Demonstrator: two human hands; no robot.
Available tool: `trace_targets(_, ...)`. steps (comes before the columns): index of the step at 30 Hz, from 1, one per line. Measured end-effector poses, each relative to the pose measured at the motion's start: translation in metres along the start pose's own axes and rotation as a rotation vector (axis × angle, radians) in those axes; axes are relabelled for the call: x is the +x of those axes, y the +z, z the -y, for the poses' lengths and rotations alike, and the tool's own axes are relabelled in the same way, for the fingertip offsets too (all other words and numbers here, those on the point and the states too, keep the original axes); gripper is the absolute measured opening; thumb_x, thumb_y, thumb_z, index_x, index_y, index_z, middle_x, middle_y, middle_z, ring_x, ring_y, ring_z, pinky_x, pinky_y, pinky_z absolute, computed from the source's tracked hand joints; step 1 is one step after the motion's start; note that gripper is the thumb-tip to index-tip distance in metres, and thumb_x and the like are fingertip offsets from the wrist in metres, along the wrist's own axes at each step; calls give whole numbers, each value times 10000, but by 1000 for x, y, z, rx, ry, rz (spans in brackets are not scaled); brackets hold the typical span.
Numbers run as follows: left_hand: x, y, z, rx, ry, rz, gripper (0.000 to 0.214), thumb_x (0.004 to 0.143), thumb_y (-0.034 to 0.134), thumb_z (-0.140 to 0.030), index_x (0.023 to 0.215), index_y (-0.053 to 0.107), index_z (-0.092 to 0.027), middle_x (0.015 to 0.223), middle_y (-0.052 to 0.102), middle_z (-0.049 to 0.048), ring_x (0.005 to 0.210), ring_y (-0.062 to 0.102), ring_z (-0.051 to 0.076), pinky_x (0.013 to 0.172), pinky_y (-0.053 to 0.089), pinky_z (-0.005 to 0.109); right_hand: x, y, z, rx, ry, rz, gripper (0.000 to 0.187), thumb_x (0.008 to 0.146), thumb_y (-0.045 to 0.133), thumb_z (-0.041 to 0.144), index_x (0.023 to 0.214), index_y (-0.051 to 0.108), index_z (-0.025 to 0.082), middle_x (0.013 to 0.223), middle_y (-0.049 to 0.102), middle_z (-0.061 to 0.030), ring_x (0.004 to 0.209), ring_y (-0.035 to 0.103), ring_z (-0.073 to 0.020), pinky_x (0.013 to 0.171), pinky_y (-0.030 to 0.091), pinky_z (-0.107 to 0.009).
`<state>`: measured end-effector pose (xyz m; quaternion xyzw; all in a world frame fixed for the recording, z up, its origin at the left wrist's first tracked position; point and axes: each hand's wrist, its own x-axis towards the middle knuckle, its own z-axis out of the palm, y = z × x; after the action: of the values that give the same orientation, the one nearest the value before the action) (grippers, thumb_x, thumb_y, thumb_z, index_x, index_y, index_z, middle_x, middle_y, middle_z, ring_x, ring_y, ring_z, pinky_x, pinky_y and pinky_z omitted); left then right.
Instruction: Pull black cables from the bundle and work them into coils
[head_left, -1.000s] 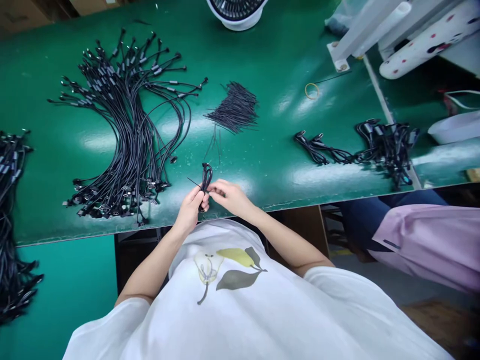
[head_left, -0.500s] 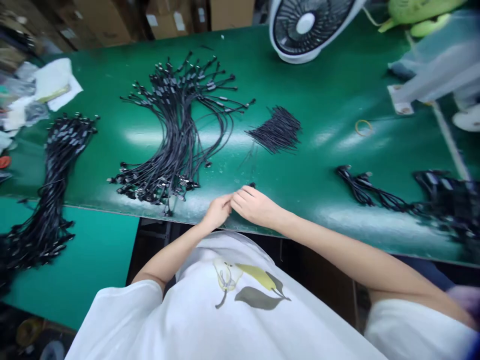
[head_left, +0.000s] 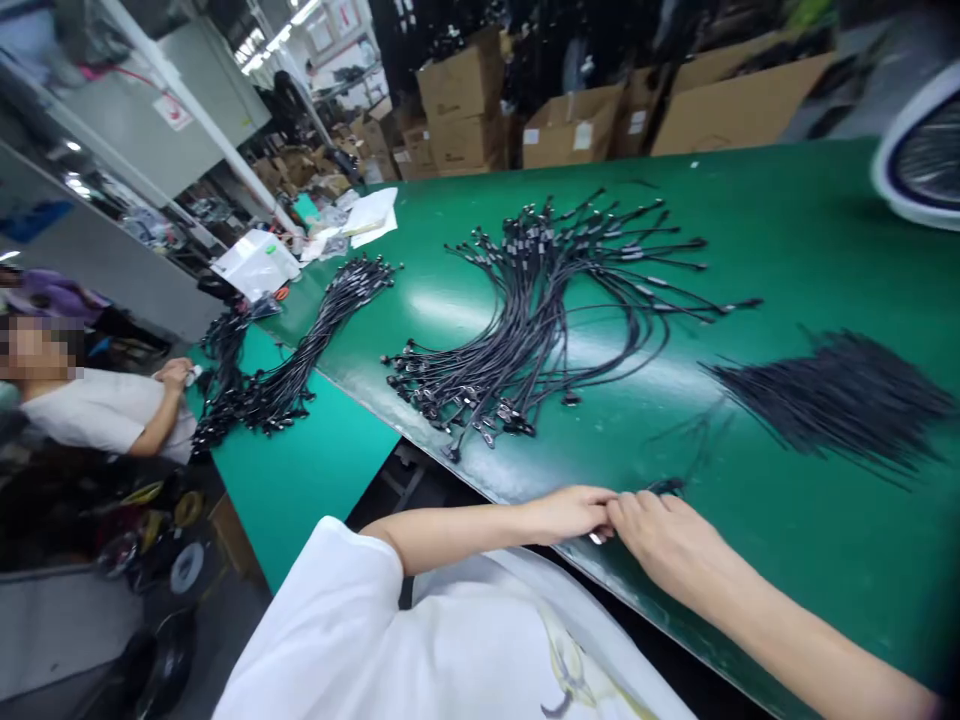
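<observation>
My left hand [head_left: 568,512] and my right hand [head_left: 660,535] meet at the near edge of the green table [head_left: 810,240]. Both are closed on a small folded black cable [head_left: 664,487], of which only a loop and a metal tip show between the fingers. Beyond the hands lies a large fanned bundle of black cables with connectors [head_left: 540,310]. To the right of it is a pile of thin black ties [head_left: 840,395].
A second cable bundle [head_left: 300,350] lies across the table's left corner and a lower teal surface [head_left: 300,470]. A white fan [head_left: 919,150] stands at the far right. A seated co-worker [head_left: 97,410] is at the left. Cardboard boxes [head_left: 577,125] line the back.
The view has swung left and up, bringing the left cable bundle, co-worker and boxes into sight. My hands stay together on the folded cable at the table's edge.
</observation>
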<state>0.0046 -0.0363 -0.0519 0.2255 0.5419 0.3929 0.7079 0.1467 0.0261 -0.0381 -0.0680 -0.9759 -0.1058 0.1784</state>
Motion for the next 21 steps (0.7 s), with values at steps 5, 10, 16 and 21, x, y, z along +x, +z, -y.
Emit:
trace_targets(5, 15, -6, -15, -387, -56, -125, 234, 779, 608, -328, 821, 696, -115, 794, 651, 63, 737, 549, 157, 806, 454, 329, 14, -2, 1, 362, 497, 42, 200, 851, 454, 296, 661, 508, 263, 636, 613, -82, 575, 583, -253, 499, 359, -358)
trace_targets(10, -5, -12, -32, -327, 259, -174, 115, 700, 585, -137, 735, 695, -137, 910, 660, 67, 966, 568, 190, 1022, 376, 353, 24, -12, 0, 886, 1026, 98, 191, 795, 473, 467, 708, 586, 341, 737, 698, -94, 631, 638, -291, 535, 426, -410)
trace_targets(16, -32, -11, -36, 262, 356, -47, 197, 757, 564, -155, 673, 735, -204, 900, 625, 34, 1046, 522, 188, 1103, 290, 339, 22, -34, -9, 654, 1012, -31, 265, 874, 411, 409, 727, 578, 266, 769, 684, -90, 717, 612, -254, 658, 436, -375)
trace_targets(21, -16, -18, -34, -46, 145, -43, 485, 864, 489, -538, 706, 709, -136, 677, 584, 49, 761, 552, 178, 820, 455, 319, 21, -31, 24, 462, 554, 9, 305, 954, 362, 244, 744, 582, 215, 751, 657, -58, 742, 571, -184, 676, 389, -288)
